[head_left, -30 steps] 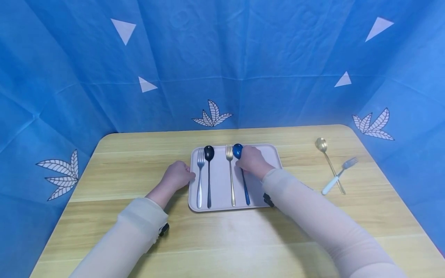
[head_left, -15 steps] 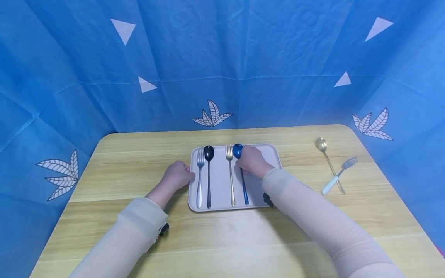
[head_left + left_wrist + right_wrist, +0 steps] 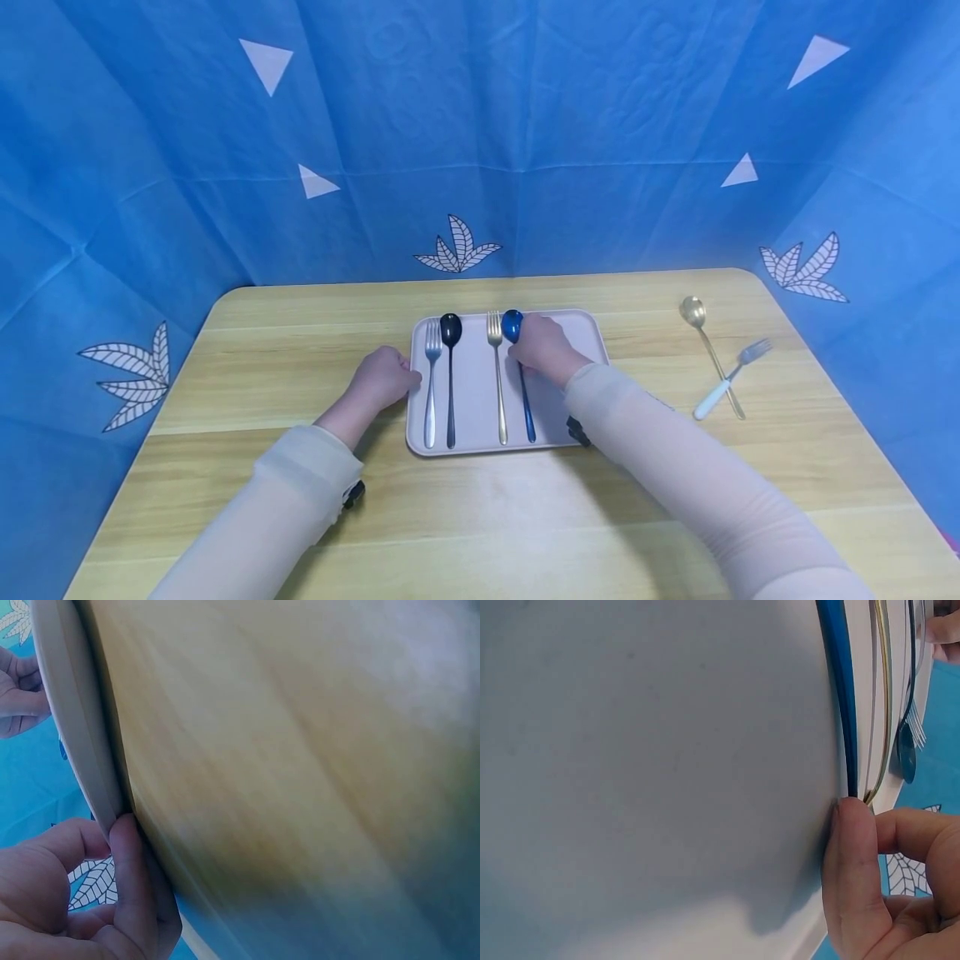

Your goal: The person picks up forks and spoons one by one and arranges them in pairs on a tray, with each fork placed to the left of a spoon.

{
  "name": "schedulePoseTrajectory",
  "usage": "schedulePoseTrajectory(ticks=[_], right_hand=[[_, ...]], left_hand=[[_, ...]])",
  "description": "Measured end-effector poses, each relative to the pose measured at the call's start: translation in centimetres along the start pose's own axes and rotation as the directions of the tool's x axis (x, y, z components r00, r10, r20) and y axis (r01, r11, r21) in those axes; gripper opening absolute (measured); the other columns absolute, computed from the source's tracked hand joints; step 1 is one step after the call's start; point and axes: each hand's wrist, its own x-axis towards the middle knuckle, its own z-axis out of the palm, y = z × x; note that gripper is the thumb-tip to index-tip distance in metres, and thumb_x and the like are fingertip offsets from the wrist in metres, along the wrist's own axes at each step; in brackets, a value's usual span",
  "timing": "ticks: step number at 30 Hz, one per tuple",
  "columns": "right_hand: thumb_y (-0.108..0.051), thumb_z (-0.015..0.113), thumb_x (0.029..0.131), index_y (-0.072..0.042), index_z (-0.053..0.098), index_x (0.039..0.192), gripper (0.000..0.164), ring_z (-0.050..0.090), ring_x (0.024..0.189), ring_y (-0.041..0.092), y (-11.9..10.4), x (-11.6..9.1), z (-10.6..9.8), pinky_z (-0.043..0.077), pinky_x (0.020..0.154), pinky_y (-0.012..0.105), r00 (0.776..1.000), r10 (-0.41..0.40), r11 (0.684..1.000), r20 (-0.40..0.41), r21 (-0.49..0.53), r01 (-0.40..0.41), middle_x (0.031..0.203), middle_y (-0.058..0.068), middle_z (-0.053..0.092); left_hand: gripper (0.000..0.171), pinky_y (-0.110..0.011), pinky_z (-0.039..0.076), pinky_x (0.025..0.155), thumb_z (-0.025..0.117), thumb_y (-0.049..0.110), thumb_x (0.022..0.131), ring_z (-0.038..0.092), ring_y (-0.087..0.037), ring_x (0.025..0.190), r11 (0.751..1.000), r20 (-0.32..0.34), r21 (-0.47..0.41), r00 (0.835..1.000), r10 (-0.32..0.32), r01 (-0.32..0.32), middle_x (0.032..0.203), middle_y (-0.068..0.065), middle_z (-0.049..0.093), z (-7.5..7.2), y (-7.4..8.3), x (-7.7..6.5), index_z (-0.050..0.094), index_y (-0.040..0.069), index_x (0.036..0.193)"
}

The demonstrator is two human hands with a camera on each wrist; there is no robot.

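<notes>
A pale pinkish tray (image 3: 474, 400) lies on the table, and my left hand (image 3: 381, 379) pinches its left rim between thumb and fingers. In the left wrist view the tray's edge (image 3: 84, 724) runs into that grip. My right hand (image 3: 546, 343) pinches a blue spoon (image 3: 512, 325) just below the bowl, over the tray's right half. Its blue handle (image 3: 841, 697) shows in the right wrist view. Left of it on the tray lie a gold fork (image 3: 495, 333), a black spoon (image 3: 451, 331) and a silver fork (image 3: 432, 346), all upright in a row, heads away from me.
Right of the tray, a gold spoon (image 3: 693, 312) and a small fork with a pale blue handle (image 3: 712, 400) lie crossed on the wooden table (image 3: 480, 517). A blue cloth (image 3: 480, 125) with white prints hangs behind the table and along both sides.
The handle end of the blue spoon has shifted very slightly left. Both hands keep their places, and the tray and other cutlery stay where they were.
</notes>
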Motion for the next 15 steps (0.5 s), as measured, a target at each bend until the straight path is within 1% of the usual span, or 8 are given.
schedulePoseTrajectory(ticks=[6, 10, 15], right_hand=[[-0.013, 0.068, 0.092, 0.006, 0.061, 0.114, 0.03, 0.068, 0.061, 0.017, -0.03, -0.02, -0.08, 0.053, 0.064, 0.029, 1.0, 0.004, 1.0, 0.004, -0.011, -0.004, 0.076, 0.01, 0.068], [-0.014, 0.068, 0.092, 0.006, 0.061, 0.115, 0.031, 0.067, 0.061, 0.017, -0.09, -0.03, -0.1, 0.053, 0.065, 0.029, 1.0, -0.005, 1.0, 0.009, -0.024, 0.005, 0.076, 0.009, 0.067], [-0.013, 0.067, 0.091, 0.006, 0.061, 0.117, 0.033, 0.067, 0.059, 0.016, -0.01, 0.05, -0.13, 0.053, 0.061, 0.027, 1.0, -0.019, 1.0, 0.01, -0.021, 0.02, 0.077, 0.009, 0.067]], left_hand=[[0.025, -0.028, 0.04, 0.05, 0.064, 0.014, 0.09, 0.049, -0.017, 0.053, 1.0, -0.003, 0.0, 1.0, 0.003, -0.003, 0.059, -0.003, 0.048, 0.0, 0.06, -0.06, 0.054, 0.006, 0.069], [0.025, -0.028, 0.04, 0.05, 0.064, 0.014, 0.09, 0.049, -0.018, 0.053, 1.0, -0.001, -0.002, 1.0, 0.0, 0.0, 0.06, -0.003, 0.048, -0.06, 0.08, -0.11, 0.054, 0.006, 0.069], [0.024, -0.028, 0.04, 0.051, 0.064, 0.014, 0.09, 0.049, -0.018, 0.053, 1.0, -0.002, 0.001, 1.0, -0.003, 0.003, 0.06, -0.003, 0.049, -0.05, 0.08, -0.09, 0.054, 0.006, 0.069]])
